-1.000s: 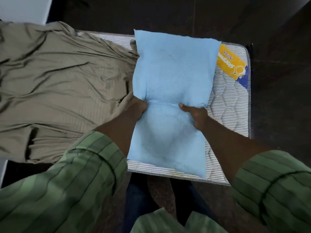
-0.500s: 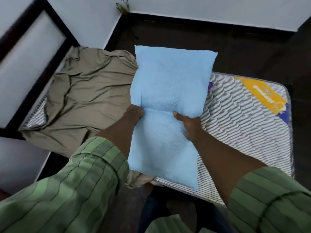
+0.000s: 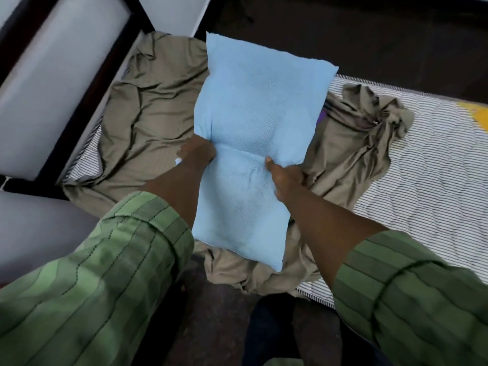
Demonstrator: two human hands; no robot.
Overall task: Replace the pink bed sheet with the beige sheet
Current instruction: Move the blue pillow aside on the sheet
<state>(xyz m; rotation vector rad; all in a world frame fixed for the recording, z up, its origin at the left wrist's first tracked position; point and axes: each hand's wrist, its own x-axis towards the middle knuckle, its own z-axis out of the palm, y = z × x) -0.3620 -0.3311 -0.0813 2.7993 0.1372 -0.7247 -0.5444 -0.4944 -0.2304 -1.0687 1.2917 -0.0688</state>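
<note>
I've got both hands on the light blue pillow (image 3: 253, 143), holding it up lengthwise above the bed, its far end toward twelve o'clock. My left hand (image 3: 196, 151) clamps the pillow's left edge at its pinched waist, fingers hidden behind the fabric; my right hand (image 3: 284, 173) grips the right edge at the same waist, thumb pressed on top, fingers tucked underneath. The beige sheet (image 3: 148, 128) lies crumpled on the mattress (image 3: 427, 186), most of it spread in wrinkles from nine to eleven o'clock of the pillow, reaching up to the dark-framed headboard (image 3: 66, 83) with its pale padded panel. Another bunch of the same sheet is heaped at two o'clock of the pillow, and a fold hangs over the near edge of the mattress at six o'clock, below the pillow's near corner. At three o'clock the mattress is bare: striped, quilted ticking, with a yellow label (image 3: 475, 112) just showing at the frame's right edge. A sliver of purple peeks out beside the pillow's right edge; I can't tell what it is. My green striped sleeves (image 3: 118, 273) fill the lower corners, and the floor (image 3: 369, 35) past the bed at twelve o'clock is dark. I see no pink sheet from here.
</note>
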